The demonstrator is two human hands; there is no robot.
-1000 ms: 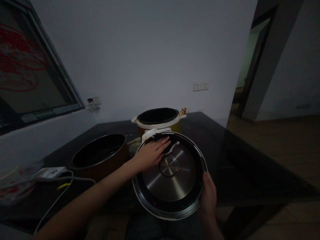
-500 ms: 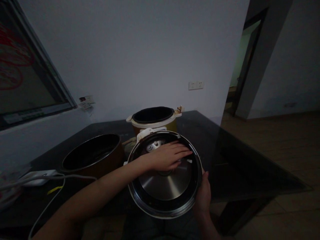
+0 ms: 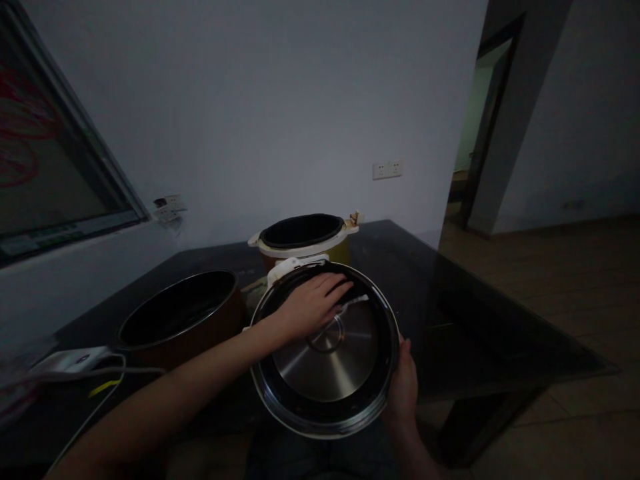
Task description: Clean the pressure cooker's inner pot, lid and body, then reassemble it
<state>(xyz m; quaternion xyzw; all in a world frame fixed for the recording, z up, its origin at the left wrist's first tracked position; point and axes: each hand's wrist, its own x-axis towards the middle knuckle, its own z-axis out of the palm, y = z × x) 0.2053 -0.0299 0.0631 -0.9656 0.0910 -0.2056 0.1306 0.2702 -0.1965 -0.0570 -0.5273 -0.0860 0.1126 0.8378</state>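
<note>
A round pressure cooker lid [image 3: 327, 380] is tilted up, its metal inner face towards me. My right hand [image 3: 403, 387] grips its right rim, fingers behind the edge. Across the upper inside of the lid lies my left hand [image 3: 315, 303], palm down with the fingers stretched out. A thin white strip [image 3: 360, 301] shows beside those fingers; I cannot make out what it is. The lid's white handle [image 3: 290, 267] is at the top. Behind stands the cooker body [image 3: 305, 250], uncovered, and to the left a dark inner pot [image 3: 180, 320].
A black table [image 3: 400, 280] holds these things. A white power strip [image 3: 75, 360] with cables lies at the left, near a yellow tag [image 3: 103, 389]. On the wall behind is a socket plate [image 3: 387, 169]. A doorway [image 3: 473, 133] opens at the far right.
My left hand has slid left and slightly up across the lid's inner face, uncovering its round centre. The right hand keeps its hold on the rim. The whole view has shifted slightly.
</note>
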